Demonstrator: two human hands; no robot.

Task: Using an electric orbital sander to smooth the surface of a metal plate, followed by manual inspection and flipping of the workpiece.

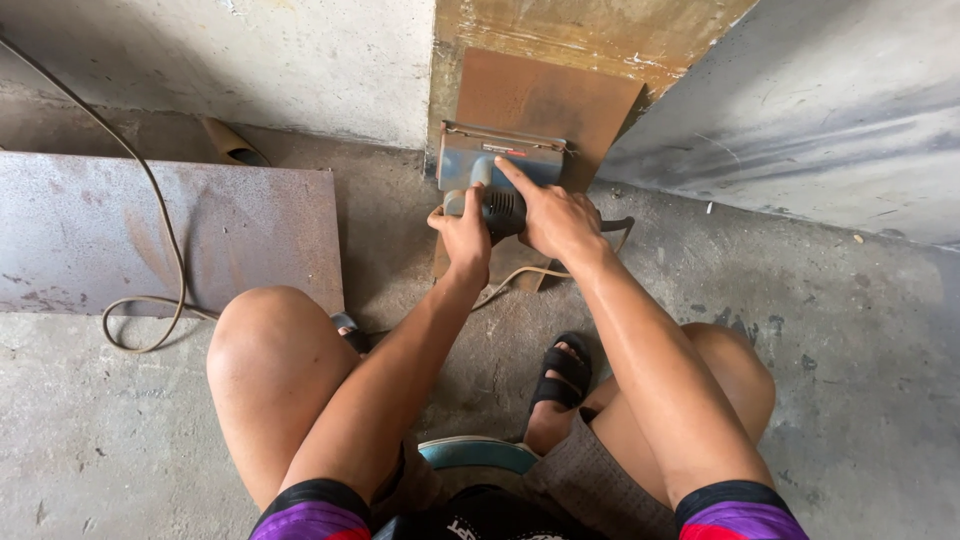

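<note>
Both hands are clamped on a blue-grey electric sander (497,175) at the far middle of the concrete floor (850,380): the left hand (463,232) wraps its handle, the right hand (553,215) covers the dark motor body with the forefinger stretched forward. The sander sits on a rusty brown steel plate (545,100). A large grey steel sheet (150,230) lies left, crossed by a pale cable (160,215).

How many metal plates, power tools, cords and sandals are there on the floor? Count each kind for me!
Metal plates: 2, a grey one lying flat and a rusty one under the tool.
Power tools: 1, a blue sander, with the left hand and the right hand on it.
Cords: 1.
Sandals: 1 in clear view.
Total: 5
</note>
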